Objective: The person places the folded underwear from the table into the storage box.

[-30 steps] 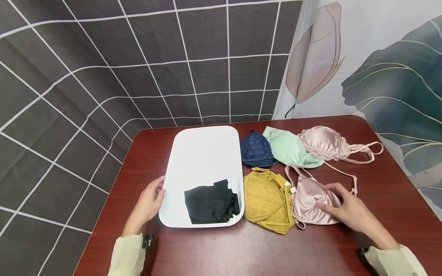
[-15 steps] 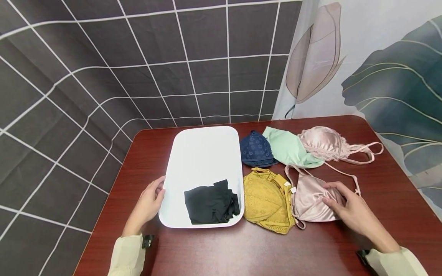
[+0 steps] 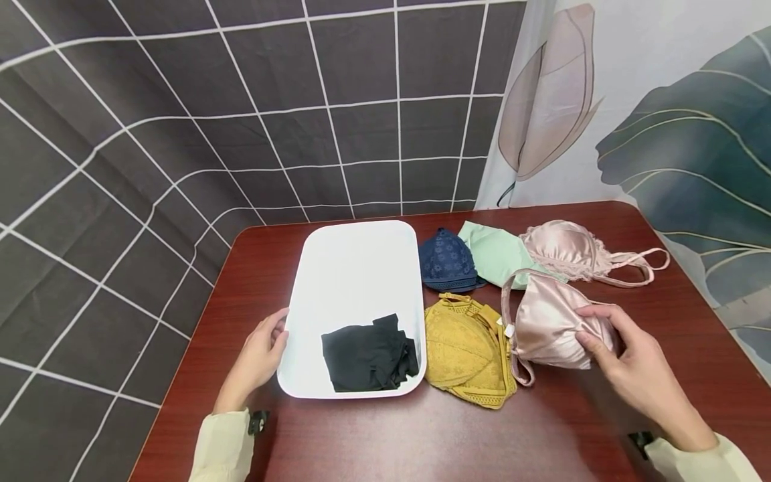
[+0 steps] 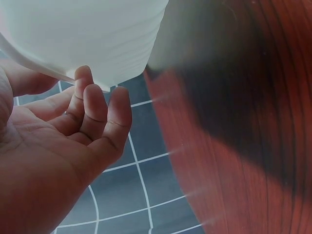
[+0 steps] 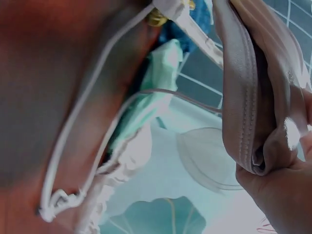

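One pink bra [image 3: 549, 323] my right hand [image 3: 640, 365] is pinching, ideally holding layers together; my left hand [image 3: 258, 351] is touching the tub [image 3: 349, 278], grip unclear.

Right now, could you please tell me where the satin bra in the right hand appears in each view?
Head: right of centre; the satin bra is pinched by the right hand.
Left wrist: not in the picture.
Right wrist: upper right, close up.
Shared landmark: the dark grid cloth, upper left in the head view, below the tray in the left wrist view, towards the top right in the right wrist view.
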Motion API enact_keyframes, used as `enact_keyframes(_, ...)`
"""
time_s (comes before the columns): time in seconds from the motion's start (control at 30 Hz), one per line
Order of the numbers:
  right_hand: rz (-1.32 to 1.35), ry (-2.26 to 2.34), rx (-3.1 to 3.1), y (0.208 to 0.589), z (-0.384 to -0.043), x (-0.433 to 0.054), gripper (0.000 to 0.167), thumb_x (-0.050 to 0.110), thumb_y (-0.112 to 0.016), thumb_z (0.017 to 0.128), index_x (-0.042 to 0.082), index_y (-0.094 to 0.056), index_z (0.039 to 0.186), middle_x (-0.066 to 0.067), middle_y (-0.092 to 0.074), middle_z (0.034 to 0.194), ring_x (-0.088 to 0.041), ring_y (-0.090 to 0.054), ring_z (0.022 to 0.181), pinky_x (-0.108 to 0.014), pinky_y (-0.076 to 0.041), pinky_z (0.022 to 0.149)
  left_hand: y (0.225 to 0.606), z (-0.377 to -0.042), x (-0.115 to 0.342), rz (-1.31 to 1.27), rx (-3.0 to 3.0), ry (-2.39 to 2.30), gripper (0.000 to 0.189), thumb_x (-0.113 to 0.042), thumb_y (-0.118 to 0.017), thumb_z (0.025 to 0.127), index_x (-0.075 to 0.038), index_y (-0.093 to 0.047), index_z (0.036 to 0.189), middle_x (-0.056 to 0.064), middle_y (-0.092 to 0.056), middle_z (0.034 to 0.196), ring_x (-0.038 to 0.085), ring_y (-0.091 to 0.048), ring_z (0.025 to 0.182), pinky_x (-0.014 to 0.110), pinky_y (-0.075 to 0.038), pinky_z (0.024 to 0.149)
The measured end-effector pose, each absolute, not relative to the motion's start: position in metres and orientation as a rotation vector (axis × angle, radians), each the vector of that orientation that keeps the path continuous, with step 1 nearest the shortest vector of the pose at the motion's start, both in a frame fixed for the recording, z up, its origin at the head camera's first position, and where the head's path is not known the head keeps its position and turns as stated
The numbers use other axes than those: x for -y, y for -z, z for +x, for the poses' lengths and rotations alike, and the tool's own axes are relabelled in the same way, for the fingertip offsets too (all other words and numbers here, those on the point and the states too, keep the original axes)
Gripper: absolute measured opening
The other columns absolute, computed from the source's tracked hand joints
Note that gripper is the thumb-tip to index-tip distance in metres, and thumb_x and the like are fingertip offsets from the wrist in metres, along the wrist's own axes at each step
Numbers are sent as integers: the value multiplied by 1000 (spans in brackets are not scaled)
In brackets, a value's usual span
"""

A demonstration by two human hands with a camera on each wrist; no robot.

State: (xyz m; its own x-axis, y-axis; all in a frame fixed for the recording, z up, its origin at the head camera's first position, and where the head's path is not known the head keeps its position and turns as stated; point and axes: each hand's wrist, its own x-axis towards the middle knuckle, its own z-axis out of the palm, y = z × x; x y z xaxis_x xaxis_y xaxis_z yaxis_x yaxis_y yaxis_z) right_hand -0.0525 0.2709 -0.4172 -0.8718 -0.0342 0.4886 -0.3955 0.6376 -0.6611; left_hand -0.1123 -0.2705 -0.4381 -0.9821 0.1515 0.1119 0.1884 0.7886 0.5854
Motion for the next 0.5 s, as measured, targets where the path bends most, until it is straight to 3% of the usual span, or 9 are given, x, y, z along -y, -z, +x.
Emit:
enact_keyframes(0.23,304,-1100,2337,400,-50,-268,53,-21,-72,67,-1,-60,114,7,-48,76,-2,-38,63,-17,-31,51,440,-113,271,-278,2910,973,43,3,-55,90,6,-47,132,11,-55,93,22,-51,83,41,-46,74)
enact_keyframes(0.33,309,-1123,2284,394,-51,-267,51,-22,-70,66,-5,-59,113,4,-43,72,-2,-34,58,-18,-29,48,441,-113,271,-280,2906,976,43,3,-55,90,6,-47,132,11,-54,93,22,-51,83,41,-46,74)
enact_keyframes(0.5,310,-1172,2204,382,-53,-261,46,-22,-68,69,-11,-57,112,2,-45,77,-3,-35,58,-16,-28,50,442,-113,271,-276,2898,985,43,3,-55,90,6,-47,132,11,-54,94,22,-51,83,40,-47,74)
